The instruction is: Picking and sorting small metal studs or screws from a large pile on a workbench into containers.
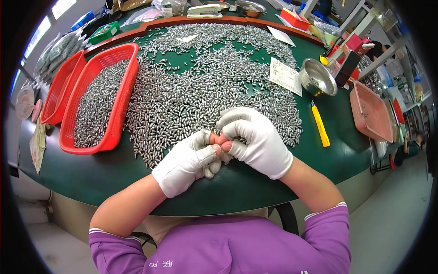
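Both hands wear white gloves with bare thumb and index fingertips, and they meet over the near edge of a wide spread of small silvery metal parts (196, 98). My left hand (189, 160) is closed, its thumb and index finger pinched together. Against it my right hand (255, 141) is closed too, the fingertips touching those of the left. Whatever sits between the fingertips is hidden or too small to make out. The metal parts lie loose on the green tabletop (191, 196), just beyond my hands.
At left stands a red plastic basket (125, 109) filled with the same parts, beside another red basket (57, 102). To the right are a paper slip (285, 76), a steel bowl (319, 75), a yellow utility knife (320, 124) and a pink basket (372, 112). A raised wooden rim (182, 20) borders the far side.
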`<state>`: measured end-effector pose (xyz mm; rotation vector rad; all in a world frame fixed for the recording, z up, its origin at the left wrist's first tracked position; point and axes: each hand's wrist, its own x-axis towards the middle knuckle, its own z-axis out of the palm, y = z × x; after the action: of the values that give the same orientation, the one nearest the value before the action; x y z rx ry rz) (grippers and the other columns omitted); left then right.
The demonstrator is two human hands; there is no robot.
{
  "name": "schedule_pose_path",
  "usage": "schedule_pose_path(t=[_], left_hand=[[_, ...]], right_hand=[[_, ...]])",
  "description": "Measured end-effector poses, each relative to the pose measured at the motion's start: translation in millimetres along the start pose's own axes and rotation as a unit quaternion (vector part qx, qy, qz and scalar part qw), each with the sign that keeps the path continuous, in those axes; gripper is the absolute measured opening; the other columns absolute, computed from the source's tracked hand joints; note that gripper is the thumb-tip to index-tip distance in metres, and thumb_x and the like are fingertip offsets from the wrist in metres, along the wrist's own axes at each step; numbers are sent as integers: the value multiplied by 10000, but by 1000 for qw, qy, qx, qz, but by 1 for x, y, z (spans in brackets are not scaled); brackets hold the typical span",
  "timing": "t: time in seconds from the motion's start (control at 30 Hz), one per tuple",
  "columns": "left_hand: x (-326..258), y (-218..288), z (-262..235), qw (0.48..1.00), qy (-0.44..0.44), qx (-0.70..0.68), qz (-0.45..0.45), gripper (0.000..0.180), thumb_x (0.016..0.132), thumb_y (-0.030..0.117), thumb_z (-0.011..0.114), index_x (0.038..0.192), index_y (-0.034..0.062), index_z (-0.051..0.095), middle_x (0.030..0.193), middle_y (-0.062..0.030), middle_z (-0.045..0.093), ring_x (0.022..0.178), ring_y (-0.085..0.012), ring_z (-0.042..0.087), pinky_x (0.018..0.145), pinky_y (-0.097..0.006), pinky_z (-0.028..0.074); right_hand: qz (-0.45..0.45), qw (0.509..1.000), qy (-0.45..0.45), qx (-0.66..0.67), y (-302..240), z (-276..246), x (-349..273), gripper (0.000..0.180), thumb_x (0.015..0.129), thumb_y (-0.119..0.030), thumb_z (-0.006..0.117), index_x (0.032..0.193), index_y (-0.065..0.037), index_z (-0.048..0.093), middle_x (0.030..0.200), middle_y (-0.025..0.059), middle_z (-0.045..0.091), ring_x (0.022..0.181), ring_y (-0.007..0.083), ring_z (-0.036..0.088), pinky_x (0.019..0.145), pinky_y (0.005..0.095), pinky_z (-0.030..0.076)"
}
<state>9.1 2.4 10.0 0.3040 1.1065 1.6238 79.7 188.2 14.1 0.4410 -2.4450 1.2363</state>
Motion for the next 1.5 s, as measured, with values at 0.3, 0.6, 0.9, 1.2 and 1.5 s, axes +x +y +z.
schedule_pose_path(t=[0.3,0.6,0.9,1.2,1.5], left_hand=[[1,0,-5,1000,-13,-10,-2,184,942,246,588,1027,91,540,887,-30,603,656,-52,503,586,-169,405],[1,-2,-4,1000,-10,-13,3,231,954,286,564,1044,75,538,887,-38,599,655,-59,495,596,-181,405],[2,-4,-5,1000,6,-5,8,214,943,240,587,1078,84,529,908,-32,599,671,-60,494,609,-185,406],[1,-1,-4,999,-3,-33,-3,243,918,166,592,1099,53,474,943,-39,580,704,-70,506,649,-206,439],[1,-2,-3,1000,8,6,5,176,933,184,572,1050,63,521,883,-22,598,667,-49,505,600,-179,424]], right_hand=[[7,986,38,-161,6,-10,1,160,687,-38,718,840,-53,671,988,111,634,930,289,611,803,366,503],[10,960,-22,-280,19,-7,-3,116,692,-113,706,755,-59,626,1010,116,625,965,302,598,839,389,484],[-2,958,-26,-285,18,-6,-2,89,688,-61,674,749,-37,614,994,147,625,961,323,598,840,388,491],[-3,995,27,-101,-2,-5,0,138,725,-12,695,822,-51,605,1042,129,616,971,297,602,837,372,488],[49,999,-9,16,-11,-3,-1,164,734,-22,728,852,-51,617,1058,121,607,972,261,611,843,340,493]])
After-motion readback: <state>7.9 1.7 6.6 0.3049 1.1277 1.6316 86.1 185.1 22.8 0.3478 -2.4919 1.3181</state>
